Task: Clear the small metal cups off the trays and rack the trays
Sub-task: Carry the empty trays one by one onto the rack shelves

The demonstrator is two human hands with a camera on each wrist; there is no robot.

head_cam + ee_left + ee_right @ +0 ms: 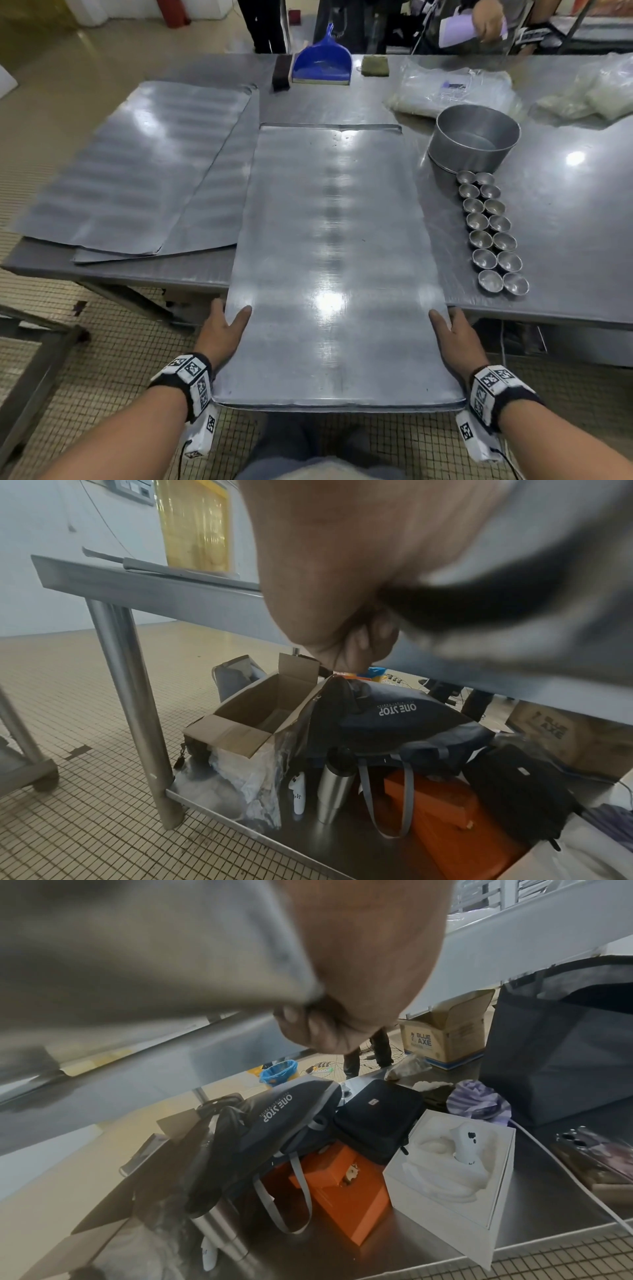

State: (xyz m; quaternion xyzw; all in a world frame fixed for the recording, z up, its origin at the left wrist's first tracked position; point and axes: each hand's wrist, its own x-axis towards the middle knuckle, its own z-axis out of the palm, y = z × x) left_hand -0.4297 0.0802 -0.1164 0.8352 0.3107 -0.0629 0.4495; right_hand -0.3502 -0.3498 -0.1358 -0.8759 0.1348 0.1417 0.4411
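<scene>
Both hands gripping tray (329, 267) edges, left hand (224, 330), right hand (457, 334)

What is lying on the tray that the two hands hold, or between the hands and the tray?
Nothing visible. The left hand and right hand grip the tray directly at its side edges, thumbs on top. Its surface is bare; the cups stand on the table to its right. No rack is in view.

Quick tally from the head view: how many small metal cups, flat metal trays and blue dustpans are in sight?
small metal cups: 14
flat metal trays: 3 (one held, two overlapping at left)
blue plastic dustpan: 1
Total: 18
</scene>
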